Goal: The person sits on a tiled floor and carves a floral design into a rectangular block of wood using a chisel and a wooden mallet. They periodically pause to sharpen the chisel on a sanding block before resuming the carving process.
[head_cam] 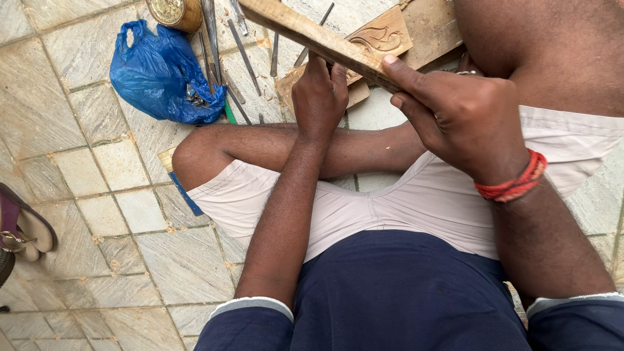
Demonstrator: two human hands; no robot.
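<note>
1. The wooden strip (312,36) runs diagonally across the top; its upper end is cut off by the frame edge, and its lower end is hidden behind the right hand (465,117).
2. The left hand (320,94) is clenched on the strip from below; its fingertips are hidden.
3. The right hand grasps the strip, thumb on top.
4. The carved board (383,36) lies just behind the strip.
5. Stone tile floor (97,195) carries metal chisels (244,55) and a blue plastic bag (159,75).
</note>
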